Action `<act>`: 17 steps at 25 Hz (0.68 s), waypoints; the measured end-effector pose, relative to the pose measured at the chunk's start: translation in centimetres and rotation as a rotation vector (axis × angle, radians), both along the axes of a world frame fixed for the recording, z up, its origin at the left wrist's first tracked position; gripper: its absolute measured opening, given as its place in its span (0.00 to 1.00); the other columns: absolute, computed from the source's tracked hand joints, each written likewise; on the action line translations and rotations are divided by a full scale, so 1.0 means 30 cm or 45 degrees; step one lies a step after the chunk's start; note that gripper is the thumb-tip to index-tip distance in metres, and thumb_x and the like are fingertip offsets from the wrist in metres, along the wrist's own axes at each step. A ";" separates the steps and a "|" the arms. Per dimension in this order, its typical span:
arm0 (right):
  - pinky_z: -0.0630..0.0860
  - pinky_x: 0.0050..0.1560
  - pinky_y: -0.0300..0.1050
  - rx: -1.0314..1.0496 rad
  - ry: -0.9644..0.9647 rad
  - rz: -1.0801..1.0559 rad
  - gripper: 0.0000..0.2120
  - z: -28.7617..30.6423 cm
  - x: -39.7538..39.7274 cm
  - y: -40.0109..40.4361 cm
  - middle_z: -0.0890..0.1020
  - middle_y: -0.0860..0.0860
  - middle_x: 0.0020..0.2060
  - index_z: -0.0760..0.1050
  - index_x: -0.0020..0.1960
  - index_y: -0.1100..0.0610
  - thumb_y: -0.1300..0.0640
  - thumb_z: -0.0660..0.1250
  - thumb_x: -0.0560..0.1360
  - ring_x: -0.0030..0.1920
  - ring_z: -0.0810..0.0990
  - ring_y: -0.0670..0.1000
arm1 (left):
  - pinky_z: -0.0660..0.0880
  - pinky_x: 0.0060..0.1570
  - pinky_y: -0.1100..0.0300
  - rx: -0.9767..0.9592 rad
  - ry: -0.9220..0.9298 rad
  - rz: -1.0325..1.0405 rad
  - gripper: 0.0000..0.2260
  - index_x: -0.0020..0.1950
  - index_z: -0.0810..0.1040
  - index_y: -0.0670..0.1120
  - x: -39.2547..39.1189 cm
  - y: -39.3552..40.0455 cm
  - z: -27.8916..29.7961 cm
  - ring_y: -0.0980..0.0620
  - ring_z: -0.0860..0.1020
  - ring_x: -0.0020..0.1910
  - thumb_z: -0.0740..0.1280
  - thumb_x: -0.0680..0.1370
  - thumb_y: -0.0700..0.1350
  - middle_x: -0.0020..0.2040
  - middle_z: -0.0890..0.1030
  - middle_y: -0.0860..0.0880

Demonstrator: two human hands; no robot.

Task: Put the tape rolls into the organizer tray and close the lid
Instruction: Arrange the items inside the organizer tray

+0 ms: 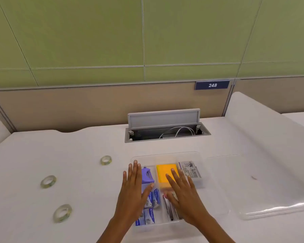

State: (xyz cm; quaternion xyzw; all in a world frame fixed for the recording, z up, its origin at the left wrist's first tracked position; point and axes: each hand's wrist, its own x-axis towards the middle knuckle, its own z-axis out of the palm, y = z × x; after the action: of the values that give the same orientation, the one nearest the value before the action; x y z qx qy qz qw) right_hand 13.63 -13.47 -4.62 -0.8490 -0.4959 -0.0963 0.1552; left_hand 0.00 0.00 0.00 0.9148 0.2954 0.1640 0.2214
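Observation:
Three clear tape rolls lie on the white desk left of the tray: a far one (106, 160), a middle one (48, 181) and a near one (62, 213). The clear organizer tray (198, 156) sits in front of me with no lid on it. Its clear lid (253, 190) lies flat on the desk to the tray's right. My left hand (132, 192) hovers flat over the tray's left compartment, fingers apart, holding nothing. Over the middle compartment my right hand (182, 195) is spread and holds nothing too.
The tray holds a purple tool (147, 174), orange sticky notes (166, 171), blue boxes (148, 216), a stapler (170, 209) and a small printed packet (190, 170). An open cable hatch (165, 130) with a raised flap sits at the desk's back. A partition wall stands behind.

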 end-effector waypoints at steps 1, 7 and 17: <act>0.39 0.70 0.49 -0.040 -0.013 -0.019 0.27 -0.004 -0.014 0.000 0.35 0.44 0.75 0.47 0.73 0.43 0.35 0.41 0.76 0.75 0.36 0.48 | 0.29 0.65 0.62 -0.061 0.036 0.019 0.48 0.65 0.28 0.49 -0.003 -0.014 -0.003 0.57 0.33 0.68 0.27 0.54 0.77 0.65 0.27 0.55; 0.39 0.71 0.50 -0.151 0.116 -0.002 0.32 0.008 -0.049 -0.020 0.53 0.46 0.74 0.53 0.72 0.42 0.29 0.40 0.73 0.76 0.44 0.53 | 0.31 0.65 0.60 -0.071 0.176 0.007 0.48 0.65 0.27 0.49 -0.021 -0.078 -0.093 0.52 0.36 0.73 0.23 0.52 0.76 0.69 0.31 0.53; 0.38 0.74 0.51 -0.192 0.390 0.054 0.46 0.058 -0.057 -0.030 0.48 0.47 0.76 0.55 0.71 0.44 0.22 0.32 0.61 0.76 0.40 0.51 | 0.32 0.67 0.57 0.011 0.294 0.012 0.50 0.73 0.40 0.52 -0.021 -0.088 -0.123 0.52 0.39 0.74 0.23 0.56 0.74 0.76 0.42 0.53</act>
State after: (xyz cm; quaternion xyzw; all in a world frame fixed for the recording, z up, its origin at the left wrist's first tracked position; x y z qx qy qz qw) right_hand 11.93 -14.36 -2.89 -0.8524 -0.4900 0.0748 0.1667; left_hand -0.64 -2.63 -3.70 0.9270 0.3227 0.0598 0.1813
